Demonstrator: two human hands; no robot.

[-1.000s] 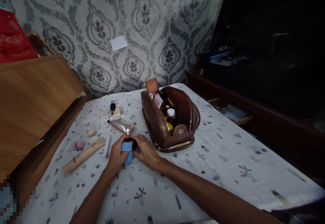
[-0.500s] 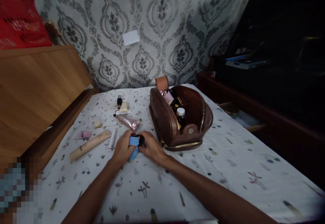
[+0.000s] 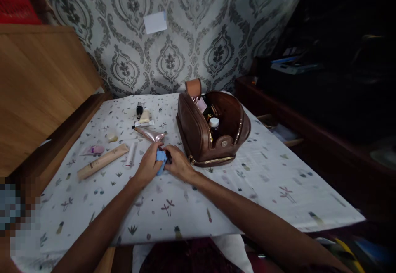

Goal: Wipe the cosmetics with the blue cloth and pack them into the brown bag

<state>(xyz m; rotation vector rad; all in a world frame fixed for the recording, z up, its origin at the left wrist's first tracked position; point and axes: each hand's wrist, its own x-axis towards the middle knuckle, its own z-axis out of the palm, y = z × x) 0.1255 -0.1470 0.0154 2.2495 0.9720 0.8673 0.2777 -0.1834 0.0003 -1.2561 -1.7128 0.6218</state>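
Over the middle of the table, my left hand (image 3: 147,164) is closed on a crumpled light-blue cloth (image 3: 161,157). My right hand (image 3: 179,164) meets it from the other side, its fingers wrapped round a small dark object (image 3: 168,156) pressed against the cloth; its kind is hidden. Just beyond my fingers lies a shiny pink tube (image 3: 153,135). A slim white stick (image 3: 130,155) and a long beige tube (image 3: 102,162) lie left of my left hand. To the right of my right hand stands an unzipped brown toiletry bag (image 3: 193,134), with a white-capped bottle (image 3: 214,123) and other items inside.
Farther back are a small dark bottle (image 3: 139,110) and a cream-coloured tube (image 3: 144,117). A pink-purple packet (image 3: 93,150) and a small cream-coloured item (image 3: 112,136) lie at left. A wooden panel (image 3: 40,66) flanks the patterned tablecloth (image 3: 216,198); dark furniture stands at right.
The camera has tilted down, so the table appears higher and its front edge shows. My hands stay together, and the blue cloth has shifted slightly between my fingers.
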